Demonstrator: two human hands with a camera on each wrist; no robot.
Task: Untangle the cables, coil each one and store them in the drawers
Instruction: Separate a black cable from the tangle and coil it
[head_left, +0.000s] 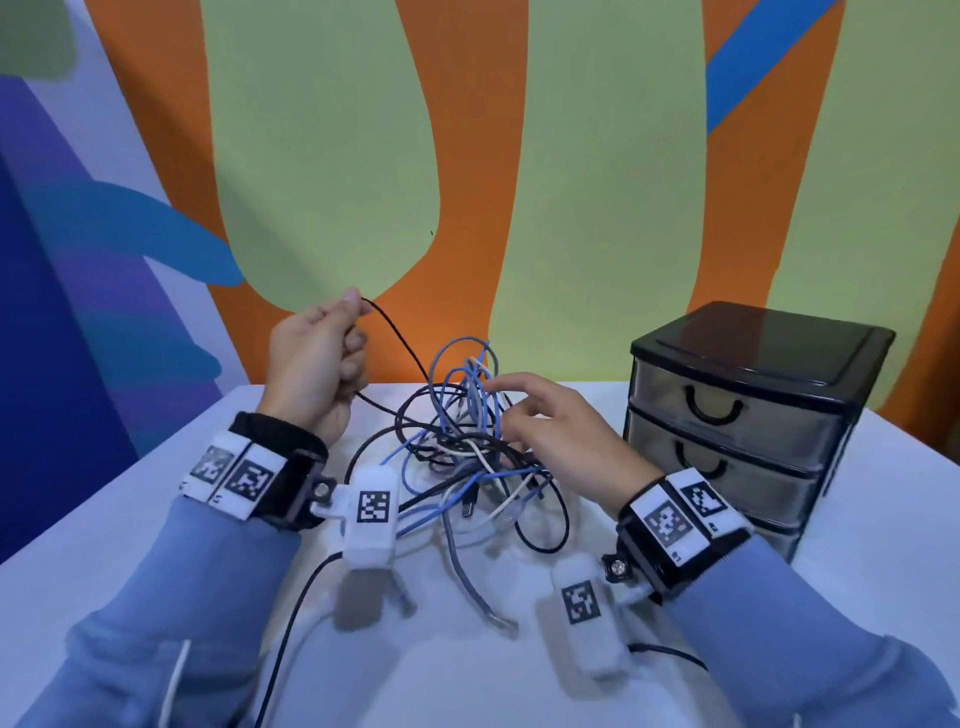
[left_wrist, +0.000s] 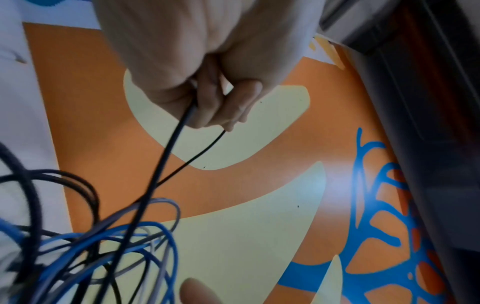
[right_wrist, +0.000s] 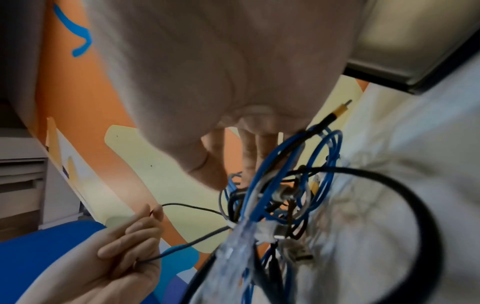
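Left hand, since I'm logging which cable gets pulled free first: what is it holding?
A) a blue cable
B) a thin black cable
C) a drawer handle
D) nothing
B: the left hand has its fingers curled round a thin black cable that runs down into the tangle of cables on the table.

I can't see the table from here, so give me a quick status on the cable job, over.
Left hand grips black cable, lifted. Right hand open, fingers in tangle. Nothing coiled; drawers shut.
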